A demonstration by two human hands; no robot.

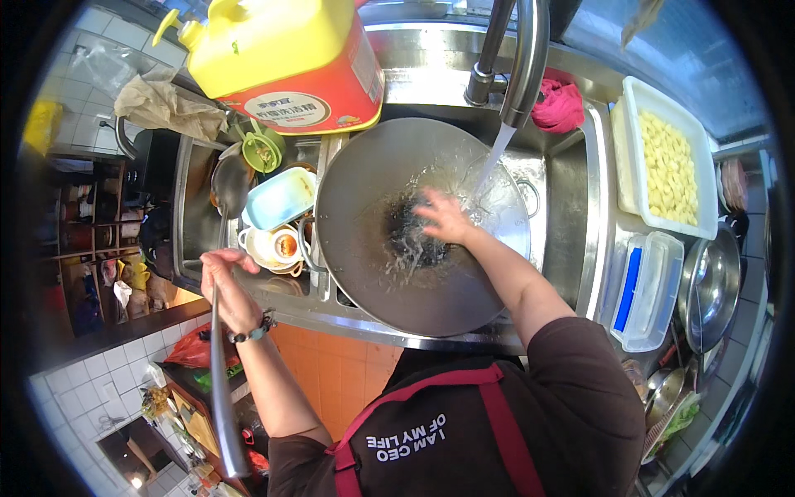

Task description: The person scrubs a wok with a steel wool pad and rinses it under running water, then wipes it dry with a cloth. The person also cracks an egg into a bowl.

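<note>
A large metal wok with two loop handles lies across the right basin of the sink, with splashing water in its middle. My right hand is over that water, blurred, its fingers apart and nothing visible in it. Just to its right, a stream from the steel tap falls into the wok. On the left, my left hand grips the long handle of a metal ladle. The ladle's bowl is over the left basin, and its handle extends back past my wrist.
A yellow-and-red detergent jug stands behind the left basin. That basin holds a light-blue dish, white pots and a green strainer. Right are a pink cloth, a white tub of pale yellow pieces and a clear plastic box.
</note>
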